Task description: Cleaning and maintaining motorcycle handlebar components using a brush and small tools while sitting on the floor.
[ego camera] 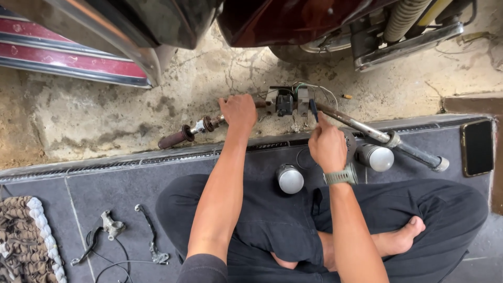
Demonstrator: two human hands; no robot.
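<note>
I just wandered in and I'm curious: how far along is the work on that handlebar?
Already done, it seems: the handlebar lies on the ground off any bike, and two levers lie loose on the tiles. In hand: the left hand holds the bar steady while the right hand works a blue-handled tool at the switch box. Left: the box, its wires and the grip are still attached.

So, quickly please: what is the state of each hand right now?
Left hand: closed around the handlebar.
Right hand: closed on a blue-handled tool, at the switch housing.
</note>
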